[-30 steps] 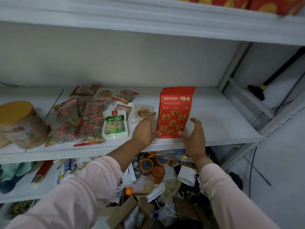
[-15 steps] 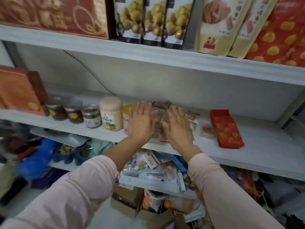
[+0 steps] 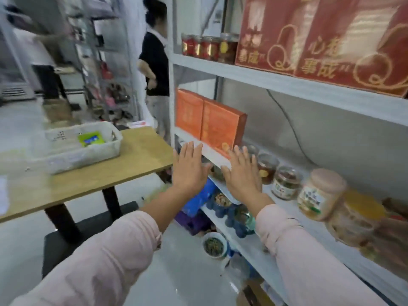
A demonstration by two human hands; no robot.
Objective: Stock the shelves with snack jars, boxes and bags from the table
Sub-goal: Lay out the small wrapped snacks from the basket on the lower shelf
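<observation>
While both arms reach forward, the left hand [image 3: 190,171] and right hand [image 3: 242,175] hold nothing, fingers straight and slightly spread. Orange boxes [image 3: 212,123] stand on the shelf [image 3: 287,208] just behind them.

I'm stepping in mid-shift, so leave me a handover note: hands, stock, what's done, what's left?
Left hand and right hand: both open, empty, in front of the middle shelf.
Shelved: orange boxes and jars on it, red boxes above.
Left: a green packet in the white bin on the table, probably next to fetch.
</observation>
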